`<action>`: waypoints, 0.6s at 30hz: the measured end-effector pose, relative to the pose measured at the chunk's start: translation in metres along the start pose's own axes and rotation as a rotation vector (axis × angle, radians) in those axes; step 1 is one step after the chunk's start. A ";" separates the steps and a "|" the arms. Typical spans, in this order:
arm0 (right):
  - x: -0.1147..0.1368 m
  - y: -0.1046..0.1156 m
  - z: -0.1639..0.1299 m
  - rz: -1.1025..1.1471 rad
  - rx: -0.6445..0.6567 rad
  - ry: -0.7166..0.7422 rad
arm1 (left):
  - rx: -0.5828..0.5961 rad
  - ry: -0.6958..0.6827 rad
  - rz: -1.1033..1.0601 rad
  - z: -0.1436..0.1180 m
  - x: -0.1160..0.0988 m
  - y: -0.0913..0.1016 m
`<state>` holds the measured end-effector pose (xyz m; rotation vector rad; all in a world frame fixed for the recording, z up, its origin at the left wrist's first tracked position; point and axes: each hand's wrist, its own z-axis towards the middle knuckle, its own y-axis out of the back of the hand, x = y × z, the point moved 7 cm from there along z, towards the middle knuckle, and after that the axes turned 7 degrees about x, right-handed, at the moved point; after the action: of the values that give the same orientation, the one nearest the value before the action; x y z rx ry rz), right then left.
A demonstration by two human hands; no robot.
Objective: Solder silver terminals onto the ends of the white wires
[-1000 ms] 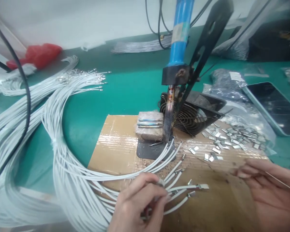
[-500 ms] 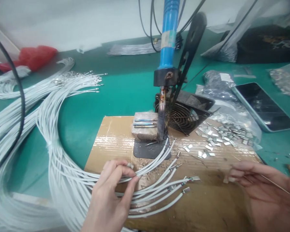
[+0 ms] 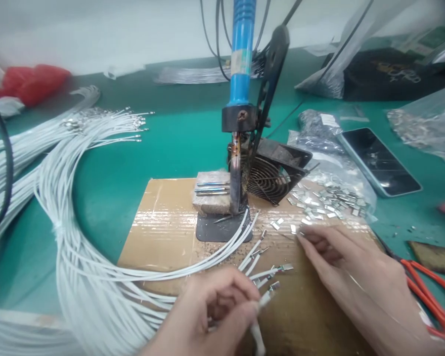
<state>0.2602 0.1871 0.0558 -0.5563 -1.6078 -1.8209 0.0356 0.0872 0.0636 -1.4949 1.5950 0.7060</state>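
My left hand (image 3: 215, 311) pinches the end of a white wire (image 3: 264, 296) near the front of a taped cardboard sheet (image 3: 163, 222). More white wires (image 3: 77, 257) with metal terminals fan out beside it. My right hand (image 3: 344, 267) lies on the cardboard, fingertips stretched toward small loose metal clips (image 3: 326, 202), and a thin solder wire runs along its fingers. A blue-handled soldering iron (image 3: 239, 99) stands upright in a stand, tip down by a grey block (image 3: 211, 195).
A small black fan (image 3: 272, 173) sits behind the iron. A phone (image 3: 378, 160) lies to the right, with plastic bags of parts (image 3: 426, 128) beyond. Orange-handled cutters (image 3: 430, 291) lie at the right edge. A red bag (image 3: 29, 81) is at the back left on the green table.
My left hand pulled back toward me and closed on one wire end. My right hand moved left and forward to the loose clips. The camera view shifted right, revealing the cutters.
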 end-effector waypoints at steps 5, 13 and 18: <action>-0.008 0.008 -0.004 0.086 0.000 -0.071 | -0.109 0.023 -0.311 0.014 0.006 0.016; -0.009 -0.008 -0.017 0.608 0.041 -0.245 | -0.125 0.031 -0.302 0.015 0.006 0.017; 0.001 -0.020 -0.020 0.836 0.164 -0.274 | -0.133 0.035 -0.241 0.015 0.004 0.017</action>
<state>0.2474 0.1686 0.0397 -1.2177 -1.3596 -1.0112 0.0224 0.1005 0.0505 -1.7702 1.3844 0.6611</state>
